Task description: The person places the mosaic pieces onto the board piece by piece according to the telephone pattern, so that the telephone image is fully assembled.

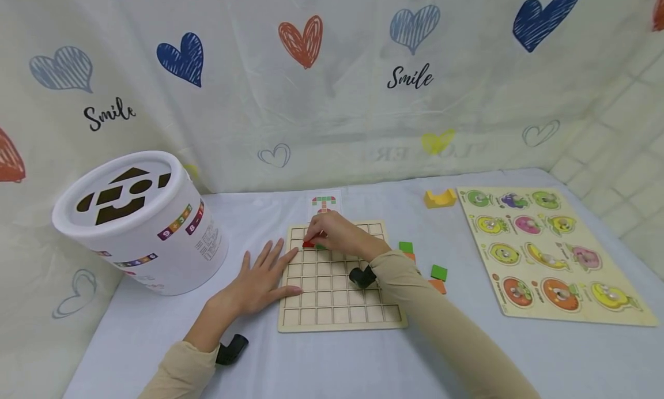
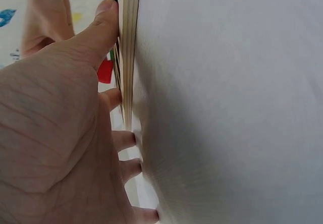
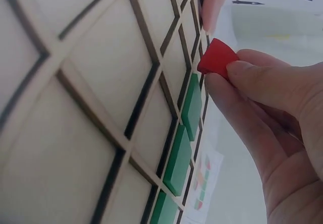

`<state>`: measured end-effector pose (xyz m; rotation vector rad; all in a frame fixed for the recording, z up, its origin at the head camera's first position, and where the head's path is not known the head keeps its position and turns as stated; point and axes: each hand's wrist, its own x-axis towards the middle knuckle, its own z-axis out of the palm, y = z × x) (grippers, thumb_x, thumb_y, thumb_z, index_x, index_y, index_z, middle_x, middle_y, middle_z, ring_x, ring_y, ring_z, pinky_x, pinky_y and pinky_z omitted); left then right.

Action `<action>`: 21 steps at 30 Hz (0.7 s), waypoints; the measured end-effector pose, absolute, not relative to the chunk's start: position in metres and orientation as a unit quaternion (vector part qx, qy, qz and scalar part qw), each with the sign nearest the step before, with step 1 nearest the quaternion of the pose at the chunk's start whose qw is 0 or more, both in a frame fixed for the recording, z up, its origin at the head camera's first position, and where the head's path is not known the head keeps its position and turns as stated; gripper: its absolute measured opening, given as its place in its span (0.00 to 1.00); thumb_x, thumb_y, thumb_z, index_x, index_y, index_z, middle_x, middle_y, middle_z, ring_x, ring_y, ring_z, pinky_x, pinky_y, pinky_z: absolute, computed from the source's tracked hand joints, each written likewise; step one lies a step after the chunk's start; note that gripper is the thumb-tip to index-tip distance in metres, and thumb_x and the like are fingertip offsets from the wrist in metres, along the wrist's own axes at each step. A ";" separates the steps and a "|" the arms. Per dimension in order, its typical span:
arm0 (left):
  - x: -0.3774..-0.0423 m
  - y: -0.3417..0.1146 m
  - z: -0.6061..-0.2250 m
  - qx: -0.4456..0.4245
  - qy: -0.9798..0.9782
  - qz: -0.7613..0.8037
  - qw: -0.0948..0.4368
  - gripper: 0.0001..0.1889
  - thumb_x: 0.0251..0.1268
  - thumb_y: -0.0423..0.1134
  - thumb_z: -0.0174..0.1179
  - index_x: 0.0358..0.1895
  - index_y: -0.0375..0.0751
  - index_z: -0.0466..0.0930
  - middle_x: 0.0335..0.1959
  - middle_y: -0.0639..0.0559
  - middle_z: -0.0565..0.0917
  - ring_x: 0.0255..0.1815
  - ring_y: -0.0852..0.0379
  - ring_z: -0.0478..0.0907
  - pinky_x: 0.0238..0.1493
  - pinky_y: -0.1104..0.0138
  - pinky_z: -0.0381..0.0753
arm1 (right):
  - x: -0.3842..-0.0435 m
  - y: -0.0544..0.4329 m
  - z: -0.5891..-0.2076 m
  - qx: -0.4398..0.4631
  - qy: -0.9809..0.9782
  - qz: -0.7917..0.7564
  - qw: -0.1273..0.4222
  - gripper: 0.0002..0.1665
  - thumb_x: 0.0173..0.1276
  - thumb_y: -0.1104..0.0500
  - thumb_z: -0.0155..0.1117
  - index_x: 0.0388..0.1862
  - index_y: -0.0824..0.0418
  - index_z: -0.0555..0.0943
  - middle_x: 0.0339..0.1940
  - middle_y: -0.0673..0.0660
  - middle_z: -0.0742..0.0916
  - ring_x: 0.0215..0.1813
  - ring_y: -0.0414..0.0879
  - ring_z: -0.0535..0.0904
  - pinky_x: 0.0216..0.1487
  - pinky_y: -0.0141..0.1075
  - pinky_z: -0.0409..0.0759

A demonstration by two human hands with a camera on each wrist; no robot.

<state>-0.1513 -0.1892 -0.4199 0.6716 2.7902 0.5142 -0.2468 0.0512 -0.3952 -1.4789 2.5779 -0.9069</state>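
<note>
My right hand (image 1: 337, 234) pinches a small red block (image 3: 218, 57) with one curved side between thumb and fingertips. It holds the block close over the upper left of a wooden grid board (image 1: 332, 315). Several green square tiles (image 3: 177, 161) sit in a row of the board's cells beside the red block. My left hand (image 1: 261, 283) lies spread at the board's left side. Its thumb (image 2: 108, 19) and index fingertip rest on the board's edge, while the other fingers reach down to the white cloth.
Behind the board lies a pattern card (image 1: 324, 202). Loose green (image 1: 438, 273) and orange tiles (image 1: 438, 286) lie right of the board, partly behind my right sleeve. A yellow arch block (image 1: 440, 199) and a fruit puzzle board (image 1: 498, 283) are farther right. A white shape-sorter bucket (image 1: 207, 255) stands left.
</note>
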 end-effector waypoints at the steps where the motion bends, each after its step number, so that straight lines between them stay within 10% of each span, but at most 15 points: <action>1: -0.151 -0.189 -0.419 0.230 0.951 0.176 0.111 0.46 0.74 0.66 0.57 0.85 0.45 0.55 0.85 0.33 0.47 0.85 0.30 0.38 0.70 0.22 0.35 | -0.247 0.051 -0.395 -0.475 0.831 -0.289 0.017 0.08 0.70 0.72 0.70 0.44 0.67 0.91 0.42 0.59 0.90 0.47 0.50 0.88 0.47 0.26 0.83; 21: -0.151 -0.190 -0.416 0.224 0.953 0.163 0.119 0.45 0.75 0.67 0.55 0.85 0.48 0.53 0.86 0.35 0.46 0.86 0.32 0.37 0.72 0.23 0.35 | -0.244 0.045 -0.392 -0.475 0.848 -0.233 0.030 0.11 0.73 0.73 0.64 0.47 0.68 0.91 0.44 0.60 0.90 0.49 0.51 0.88 0.51 0.30 0.83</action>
